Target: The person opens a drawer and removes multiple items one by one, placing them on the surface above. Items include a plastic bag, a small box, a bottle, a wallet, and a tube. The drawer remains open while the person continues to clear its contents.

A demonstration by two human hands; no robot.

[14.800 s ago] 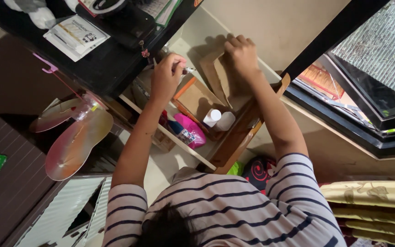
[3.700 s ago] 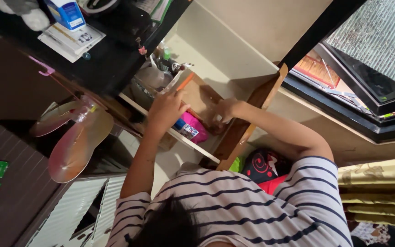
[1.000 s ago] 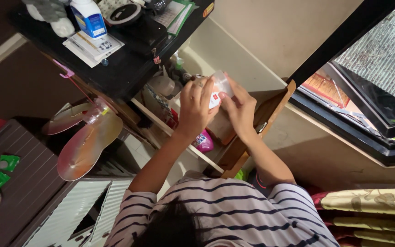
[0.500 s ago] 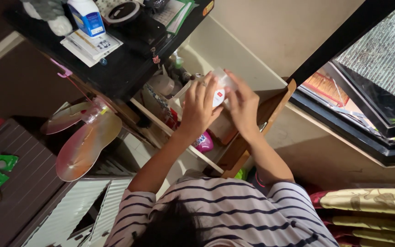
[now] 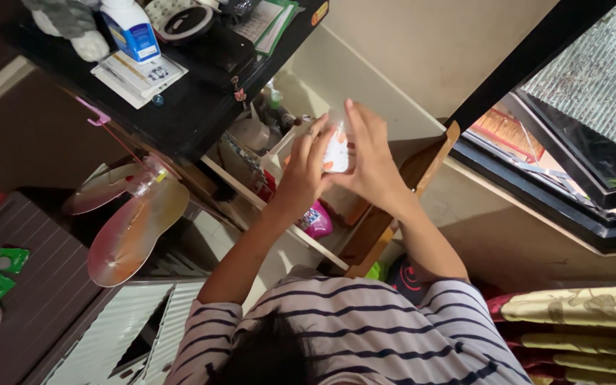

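Observation:
I hold a small white bottle [image 5: 336,151] between both hands, raised above the wooden shelf compartment [image 5: 372,221]. My left hand [image 5: 301,175] wraps its near side, fingers pointing up. My right hand [image 5: 370,160] covers its top and far side, so the cap is hidden. A pink container [image 5: 315,219] lies on the shelf below my left wrist. My striped sleeves fill the bottom of the view.
A black upper shelf [image 5: 180,100] carries a blue-and-white bottle [image 5: 131,30], papers and a tape roll. Clear fan blades [image 5: 133,228] hang at the left above a white louvred unit [image 5: 108,335]. A dark window frame [image 5: 536,192] and yellow folded cloth [image 5: 579,314] are at the right.
Both hands lifted the white bottle out of the shelf and closed around it. In the last half second my right hand slid further over its top.

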